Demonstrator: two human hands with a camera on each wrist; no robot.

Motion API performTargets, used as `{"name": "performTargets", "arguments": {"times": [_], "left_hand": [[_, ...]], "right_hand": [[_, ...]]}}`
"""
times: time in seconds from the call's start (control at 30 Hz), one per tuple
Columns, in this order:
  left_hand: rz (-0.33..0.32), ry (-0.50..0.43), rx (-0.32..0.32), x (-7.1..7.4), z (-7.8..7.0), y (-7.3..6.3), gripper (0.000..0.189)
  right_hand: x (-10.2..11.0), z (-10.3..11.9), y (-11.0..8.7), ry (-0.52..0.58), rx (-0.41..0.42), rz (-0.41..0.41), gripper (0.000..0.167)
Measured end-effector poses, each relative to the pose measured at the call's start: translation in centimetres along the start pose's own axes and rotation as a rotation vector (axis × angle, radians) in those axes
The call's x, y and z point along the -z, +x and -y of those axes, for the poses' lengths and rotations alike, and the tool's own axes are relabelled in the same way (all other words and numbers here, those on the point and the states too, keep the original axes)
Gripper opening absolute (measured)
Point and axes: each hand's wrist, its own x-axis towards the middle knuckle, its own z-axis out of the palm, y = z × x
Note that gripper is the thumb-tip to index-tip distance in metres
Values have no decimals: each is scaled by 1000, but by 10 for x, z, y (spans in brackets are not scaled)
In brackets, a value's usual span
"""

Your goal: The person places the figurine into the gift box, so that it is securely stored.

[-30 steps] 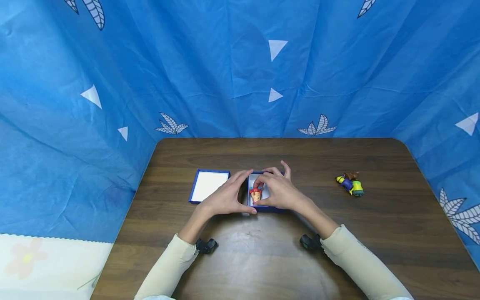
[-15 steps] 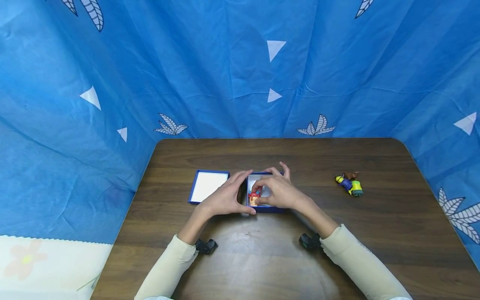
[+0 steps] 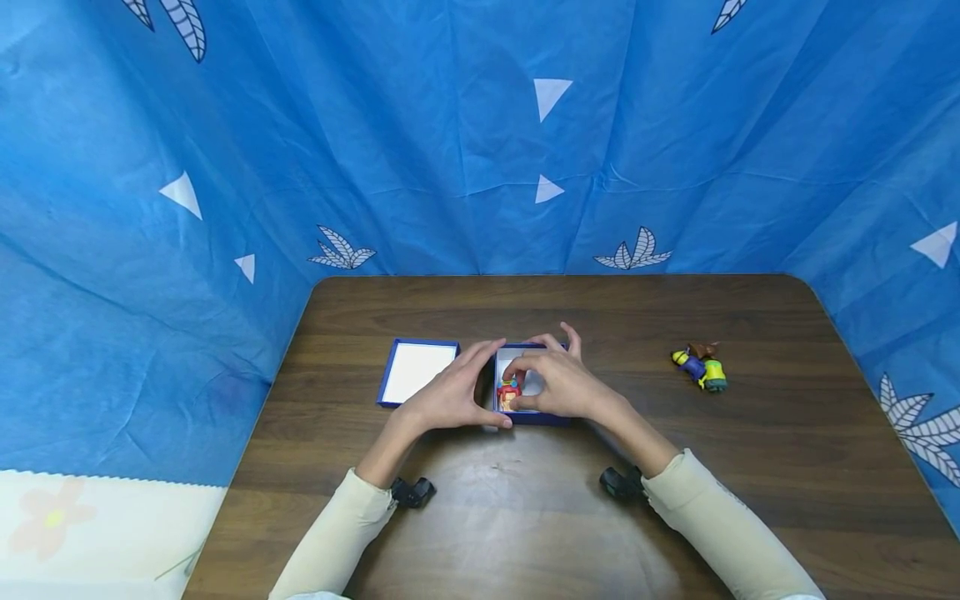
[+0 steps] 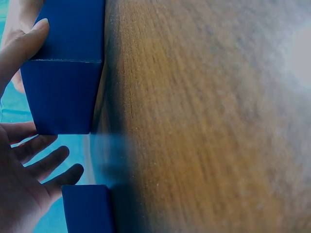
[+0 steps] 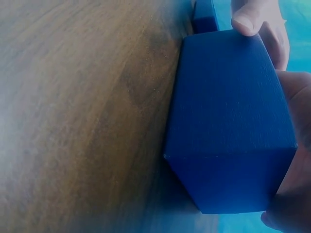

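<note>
A small blue box (image 3: 542, 420) with a white inside sits open side up at mid-table. My left hand (image 3: 448, 395) holds its left end, thumb on the near wall and fingers at the far side; the left wrist view shows the thumb over the blue wall (image 4: 65, 94). Fingers of my right hand (image 3: 564, 383) reach into the box and pinch a small toy figure (image 3: 507, 397), red and tan with a bit of blue, at its left end. In the right wrist view the box (image 5: 228, 97) hides the figure.
Left of the box lies a shallow blue lid (image 3: 417, 372), white inside facing up. Several small toy figures (image 3: 701, 371) in yellow, purple, green and brown lie in a cluster on the right of the wooden table (image 3: 480, 517). A blue curtain (image 3: 480, 150) hangs behind.
The toy figure has shifted slightly left within the box, and its tilt has changed a little in my right fingers. My left hand and the box have stayed in place.
</note>
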Motion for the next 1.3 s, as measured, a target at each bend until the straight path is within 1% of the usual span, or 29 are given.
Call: {"name": "performTargets", "arguments": {"times": [0.13,0.33,0.43,0.67,0.97,1.13,1.3], "left_hand": [[3,-2,4,0,1,0,126],[-3,-10,3,-1,0,-1,126],[-6,-12,5,-1,-1,-1,126],[-7,-16,23,-1,-3,-2,126],[-3,-11,29,-3,-4,0,127],[1,1,27,-2,-4,3,127],[-7,4,32,-3,-3,0,128]], "right_hand": [[0,-1,-1,-7,-3,-12,40],[0,-2,-3,15,3,-38,44],[1,-3,-5,44,0,-59,43],[8,-14,-14,141,0,-113,36],[22,-37,-40,252,6,-164,34],[34,-49,-57,278,-55,-198,34],[41,-61,-73,254,-94,-213,37]]}}
